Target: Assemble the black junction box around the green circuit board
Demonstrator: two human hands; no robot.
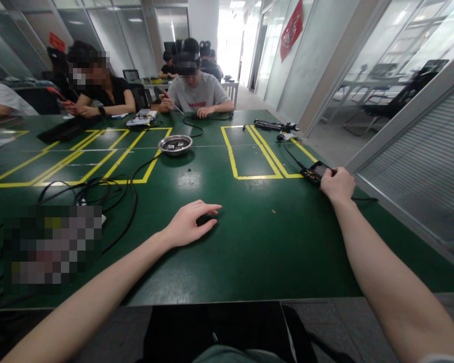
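My left hand (192, 223) rests on the green tabletop (245, 242), fingers stretched out and thumb apart, with nothing in it. Over at the right side of the table, my right hand (338, 184) grips a small black device with a dark screen (315, 172), fingers around its near end. From that device a black cable runs back to a small dark piece (282, 137) beside a black folded stand or tripod (274, 125). Another cord emerges to the right of my right hand.
A metal bowl (175, 144) of small metal parts stands mid-table. Black cables (130, 214) coil at left beside a blurred-out object (56, 247). Yellow tape (232, 160) marks rectangles. Across the table, a person in grey (202, 91) holds a screwdriver-like tool; another person (111, 93) sits left.
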